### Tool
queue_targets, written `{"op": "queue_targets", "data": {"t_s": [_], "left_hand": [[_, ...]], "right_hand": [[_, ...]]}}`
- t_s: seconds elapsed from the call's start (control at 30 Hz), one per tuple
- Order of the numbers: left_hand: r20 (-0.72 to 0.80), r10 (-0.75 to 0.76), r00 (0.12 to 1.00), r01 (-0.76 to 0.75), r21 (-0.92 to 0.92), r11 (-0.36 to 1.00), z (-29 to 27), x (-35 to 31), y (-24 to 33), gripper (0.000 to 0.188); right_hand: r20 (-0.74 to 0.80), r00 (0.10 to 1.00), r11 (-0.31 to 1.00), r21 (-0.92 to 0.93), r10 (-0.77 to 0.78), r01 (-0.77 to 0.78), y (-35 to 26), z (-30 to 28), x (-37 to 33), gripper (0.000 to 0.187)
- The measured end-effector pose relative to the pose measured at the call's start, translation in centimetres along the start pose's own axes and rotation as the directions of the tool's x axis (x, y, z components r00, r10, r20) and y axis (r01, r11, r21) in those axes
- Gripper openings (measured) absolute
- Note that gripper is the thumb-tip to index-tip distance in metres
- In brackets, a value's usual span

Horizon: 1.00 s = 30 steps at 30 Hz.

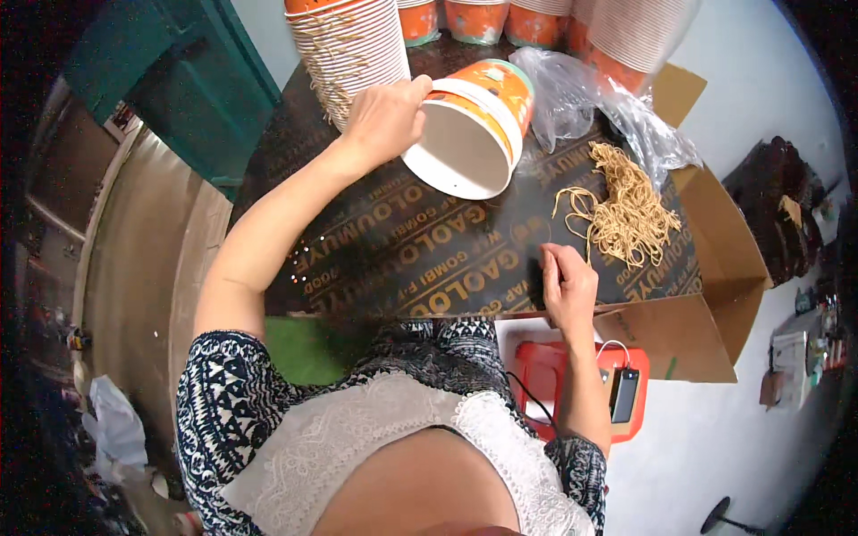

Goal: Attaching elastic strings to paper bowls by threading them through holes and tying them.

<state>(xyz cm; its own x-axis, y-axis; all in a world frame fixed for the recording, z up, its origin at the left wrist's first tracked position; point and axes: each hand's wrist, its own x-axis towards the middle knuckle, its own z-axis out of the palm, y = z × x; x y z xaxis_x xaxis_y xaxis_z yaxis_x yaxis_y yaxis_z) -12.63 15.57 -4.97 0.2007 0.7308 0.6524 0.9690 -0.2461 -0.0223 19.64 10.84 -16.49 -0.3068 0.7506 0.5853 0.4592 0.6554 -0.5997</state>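
Observation:
My left hand [389,116] is closed on the white rim of an orange-and-white paper bucket [465,147]. The bucket lies tilted on the dark table, its mouth toward me. A second white band shows behind its rim; whether another bucket is nested with it I cannot tell. Near the table's front edge, my right hand [569,284] has its fingers curled and pressed together, and anything in them is hidden. Just beyond it lies a loose heap of tan string [633,214], with one strand trailing toward that hand.
A tall stack of buckets [349,54] with tan strings stands at the back left. More buckets [478,20] line the back. Clear plastic bags [563,94] lie behind the string. An open cardboard box [728,259] sits right of the table [384,268]; a red stool [639,411] holds a phone [625,395].

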Motion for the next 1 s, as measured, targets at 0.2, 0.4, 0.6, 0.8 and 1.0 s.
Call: {"op": "queue_targets", "data": {"t_s": [0.2, 0.4, 0.6, 0.8, 1.0], "left_hand": [[-0.002, 0.027, 1.000, -0.027, 0.075, 0.997, 0.9, 0.0, 0.1, 0.016], [-0.010, 0.081, 0.997, -0.081, -0.022, 0.996, 1.9, -0.3, 0.8, 0.055], [-0.030, -0.036, 0.999, 0.028, -0.248, 0.968, -0.9, -2.0, 2.4, 0.059], [0.039, -0.237, 0.971, 0.237, -0.323, 0.916, -5.2, -6.7, 4.2, 0.051], [-0.067, -0.404, 0.912, 0.299, -0.566, 0.768, -5.4, -9.9, 1.9, 0.044]], "right_hand": [[0.004, 1.000, 1.000, -0.001, -0.013, 0.013, 0.2, 0.0, -0.1, 0.007], [0.007, 1.000, 1.000, 0.008, 0.000, 0.000, 0.5, 0.0, -0.2, 0.008], [-0.273, 0.953, 0.991, 0.040, 0.132, -0.125, 0.7, -2.3, -0.9, 0.014], [-0.175, 0.978, 0.933, -0.321, 0.109, -0.162, 1.9, -4.5, -2.3, 0.014], [-0.127, 0.990, 0.924, -0.366, 0.068, -0.111, 1.9, -3.7, -0.7, 0.011]]}}
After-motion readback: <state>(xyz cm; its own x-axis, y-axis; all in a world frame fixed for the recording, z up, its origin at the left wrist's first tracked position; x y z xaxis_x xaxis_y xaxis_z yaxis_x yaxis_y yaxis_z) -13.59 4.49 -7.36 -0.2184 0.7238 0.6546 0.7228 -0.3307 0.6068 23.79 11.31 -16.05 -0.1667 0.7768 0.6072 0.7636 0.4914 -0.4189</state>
